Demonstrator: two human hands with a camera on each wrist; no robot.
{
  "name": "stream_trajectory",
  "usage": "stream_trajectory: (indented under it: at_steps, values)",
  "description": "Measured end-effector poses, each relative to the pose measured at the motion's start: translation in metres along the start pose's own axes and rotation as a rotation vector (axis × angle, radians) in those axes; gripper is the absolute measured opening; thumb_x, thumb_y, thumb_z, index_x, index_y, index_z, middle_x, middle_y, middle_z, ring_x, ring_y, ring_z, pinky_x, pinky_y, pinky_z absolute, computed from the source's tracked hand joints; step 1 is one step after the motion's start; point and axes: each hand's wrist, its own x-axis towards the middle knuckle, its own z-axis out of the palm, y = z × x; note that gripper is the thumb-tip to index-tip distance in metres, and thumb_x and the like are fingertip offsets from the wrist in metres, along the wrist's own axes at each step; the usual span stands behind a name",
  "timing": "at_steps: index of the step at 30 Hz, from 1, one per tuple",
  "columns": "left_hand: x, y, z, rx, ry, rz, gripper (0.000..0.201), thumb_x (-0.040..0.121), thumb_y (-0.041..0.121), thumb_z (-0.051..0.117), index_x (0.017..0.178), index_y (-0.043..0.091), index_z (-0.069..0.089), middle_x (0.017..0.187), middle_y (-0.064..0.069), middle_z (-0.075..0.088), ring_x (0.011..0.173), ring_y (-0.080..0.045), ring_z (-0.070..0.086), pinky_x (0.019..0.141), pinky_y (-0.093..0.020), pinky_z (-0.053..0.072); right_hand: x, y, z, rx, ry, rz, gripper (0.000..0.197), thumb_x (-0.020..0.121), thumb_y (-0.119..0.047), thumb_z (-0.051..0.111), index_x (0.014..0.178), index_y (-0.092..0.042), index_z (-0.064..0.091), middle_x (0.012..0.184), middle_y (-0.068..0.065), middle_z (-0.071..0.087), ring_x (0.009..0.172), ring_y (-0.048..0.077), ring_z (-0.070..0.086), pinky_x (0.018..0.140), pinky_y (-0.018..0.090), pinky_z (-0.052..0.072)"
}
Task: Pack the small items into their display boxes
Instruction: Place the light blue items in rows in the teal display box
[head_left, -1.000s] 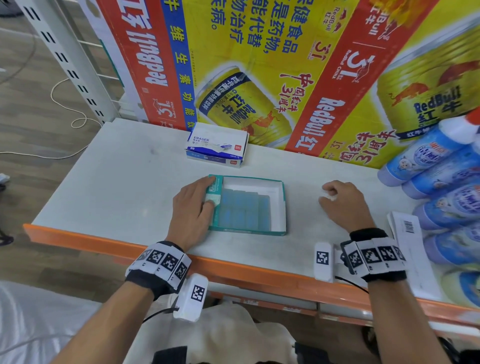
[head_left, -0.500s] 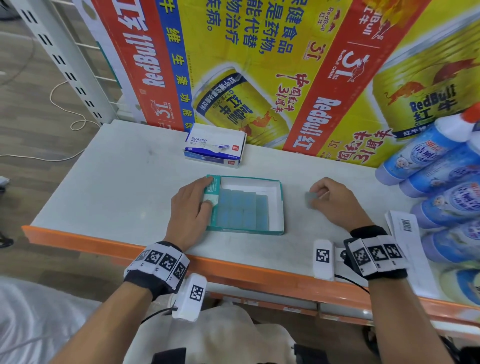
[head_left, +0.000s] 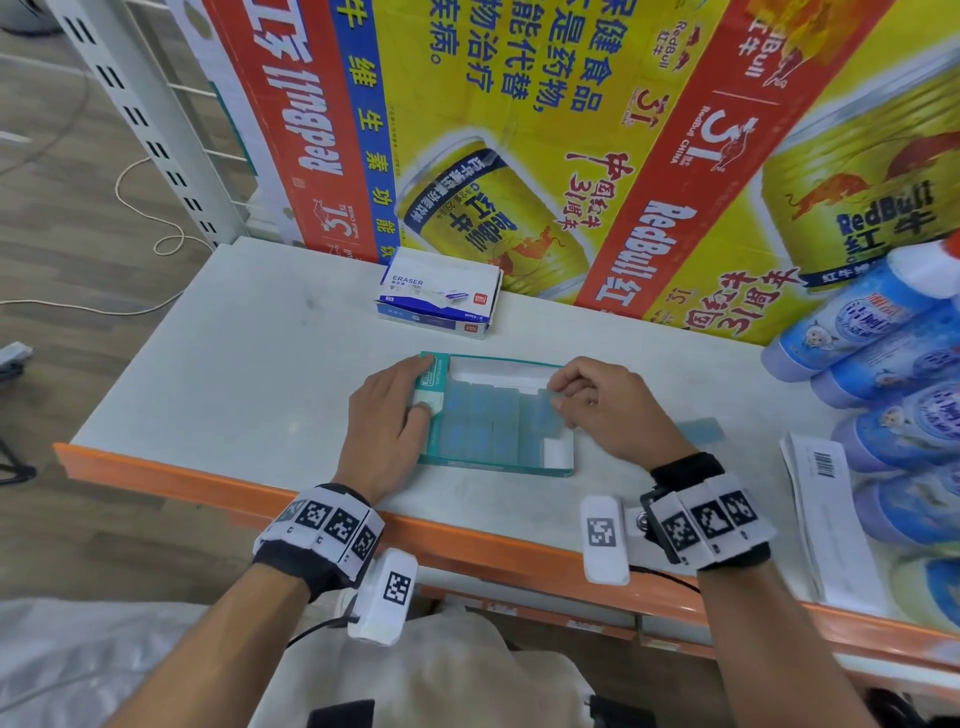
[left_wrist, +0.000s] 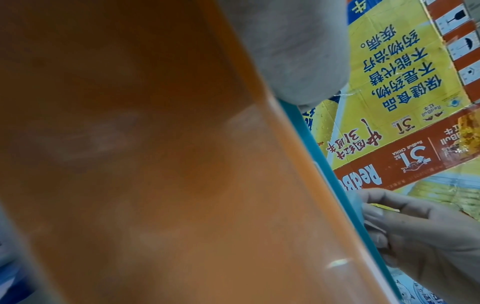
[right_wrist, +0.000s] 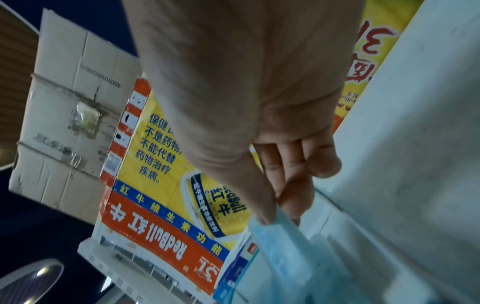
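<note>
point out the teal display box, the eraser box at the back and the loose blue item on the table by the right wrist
teal display box (head_left: 496, 472): head view, on its near wall.
eraser box (head_left: 441, 291): head view, on its printed lid.
loose blue item (head_left: 701, 430): head view, on its flat top face.

Even bright light; wide-angle edge bending; left wrist view blurred orange.

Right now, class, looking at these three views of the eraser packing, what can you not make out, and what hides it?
- Head view: the eraser under the right hand is half hidden by the fingers.
- Head view: small print on the teal display box is too small to read.
- Left wrist view: the orange shelf edge fills the frame, blurred.
- Right wrist view: the palm hides most of the box.
</note>
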Motion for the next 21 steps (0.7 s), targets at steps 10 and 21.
stream_trajectory:
  at_steps: [10,21]
  values:
    - [0.000,0.003,-0.001,0.000,0.004,-0.007,0.051,0.083,0.021,0.036,0.133,0.018,0.047,0.137,-0.001,0.051,0.118,-0.019,0.043,0.100,-0.029,0.026,0.000,0.001,0.014,-0.134,-0.101,0.015,0.010,0.082,-0.011,0.067,0.080,-0.018,0.061,0.078,-0.007,0.058,0.065,0.000,0.051,0.060,0.009,0.038]
    - [-0.001,0.005,-0.002,0.000,-0.003,-0.006,0.052,0.083,0.022,0.036,0.134,0.017,0.046,0.138,-0.002,0.050,0.119,-0.018,0.042,0.101,-0.031,0.026,0.004,0.004,0.020,-0.391,-0.144,-0.105,0.002,0.081,-0.015,0.066,0.083,-0.014,0.064,0.085,-0.005,0.054,0.064,-0.003,0.043,0.060,0.009,0.033]
